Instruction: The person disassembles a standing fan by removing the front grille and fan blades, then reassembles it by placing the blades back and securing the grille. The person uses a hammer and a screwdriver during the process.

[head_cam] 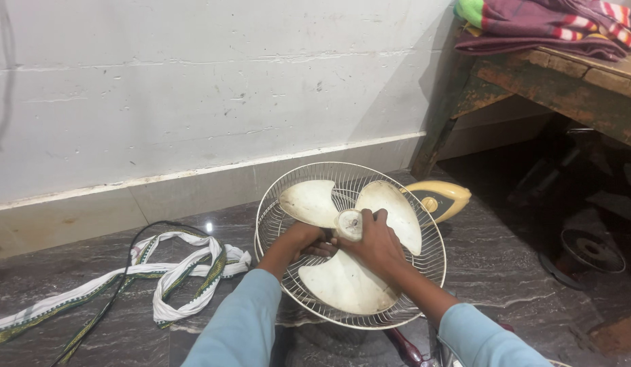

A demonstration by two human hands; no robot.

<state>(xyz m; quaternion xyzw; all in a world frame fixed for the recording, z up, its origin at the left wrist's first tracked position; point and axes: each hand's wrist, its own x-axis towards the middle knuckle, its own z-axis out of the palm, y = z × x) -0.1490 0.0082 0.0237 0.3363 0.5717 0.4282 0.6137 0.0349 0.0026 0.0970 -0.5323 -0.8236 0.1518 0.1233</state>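
The right hand (378,243) has its grip closed over the fan hub (349,223) at frame centre, while the left hand (308,239) holds the blades (342,282) just left of it.

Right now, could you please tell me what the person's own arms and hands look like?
Both arms wear long, plain light-blue sleeves pushed up the forearms, leaving wrists bare. The left hand and right hand are bare: no gloves, and no rings, watch or markings that I can see.

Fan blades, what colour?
The fan blades are cream, off-white and grimy; head view shows them.
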